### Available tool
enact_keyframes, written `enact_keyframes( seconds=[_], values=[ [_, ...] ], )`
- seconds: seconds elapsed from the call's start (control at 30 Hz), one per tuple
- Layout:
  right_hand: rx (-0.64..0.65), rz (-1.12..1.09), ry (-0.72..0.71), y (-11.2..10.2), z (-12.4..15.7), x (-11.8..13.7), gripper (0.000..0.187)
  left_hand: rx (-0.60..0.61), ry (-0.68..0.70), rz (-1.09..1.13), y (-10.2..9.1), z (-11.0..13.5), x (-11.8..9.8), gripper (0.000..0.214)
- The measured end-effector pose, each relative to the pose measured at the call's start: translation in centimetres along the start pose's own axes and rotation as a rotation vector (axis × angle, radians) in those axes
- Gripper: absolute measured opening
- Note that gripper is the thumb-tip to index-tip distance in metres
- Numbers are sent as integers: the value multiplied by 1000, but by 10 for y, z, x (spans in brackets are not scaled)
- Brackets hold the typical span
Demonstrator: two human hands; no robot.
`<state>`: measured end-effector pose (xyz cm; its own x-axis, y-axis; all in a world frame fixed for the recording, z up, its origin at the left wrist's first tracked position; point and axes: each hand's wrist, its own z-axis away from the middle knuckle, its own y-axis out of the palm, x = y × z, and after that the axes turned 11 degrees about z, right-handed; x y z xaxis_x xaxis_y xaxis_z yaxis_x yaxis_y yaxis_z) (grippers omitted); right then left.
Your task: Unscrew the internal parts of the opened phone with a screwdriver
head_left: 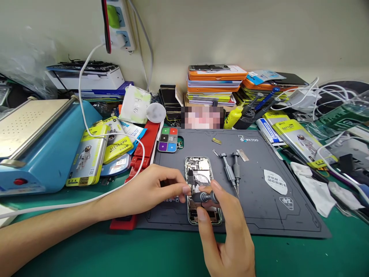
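An opened smartphone (204,165) lies on the dark grey work mat (253,207), its inner parts exposed. My right hand (230,231) holds a short grey screwdriver (201,197) almost level above the phone, the tip pointing left. Thumb and fingertips of my left hand (164,184) are pinched together at that tip, over the phone's left edge; whatever is between them is too small or hidden to make out. Two more grey screwdrivers (230,171) rest on the mat to the right of the phone, beside a small clear strip (242,155).
A blue machine (37,169) and yellow battery packs (89,157) stand at left, a white cable (115,191) crossing nearby. Stacked orange boxes (216,77), a yellow bottle (233,116) and a tool holder (245,121) line the back. A colored tray (168,139) sits on the mat's corner.
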<state>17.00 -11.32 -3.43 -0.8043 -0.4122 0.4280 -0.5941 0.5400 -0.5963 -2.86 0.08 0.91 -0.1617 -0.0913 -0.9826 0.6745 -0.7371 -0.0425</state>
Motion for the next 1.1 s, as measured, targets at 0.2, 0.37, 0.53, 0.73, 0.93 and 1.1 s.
enact_keyframes(
  seconds=[0.2,0.37,0.53,0.73,0.93,1.1],
  values=[
    [-15,26,-27,1,0,0,75,4,-6,58,1,1,-2,35],
    [-27,72,-26,4,0,0,81,30,-1,33,0,0,-1,38],
    [-47,77,-8,5,-1,0,72,25,-3,27,0,-2,2,30],
    [-278,-225,370,-2,1,9,60,24,60,-22,-2,-1,2,18],
    [-316,-358,436,-11,-2,16,75,74,118,-54,-3,1,3,15],
    [-173,-424,402,-12,1,13,77,90,115,-64,-4,-1,4,19]
  ],
)
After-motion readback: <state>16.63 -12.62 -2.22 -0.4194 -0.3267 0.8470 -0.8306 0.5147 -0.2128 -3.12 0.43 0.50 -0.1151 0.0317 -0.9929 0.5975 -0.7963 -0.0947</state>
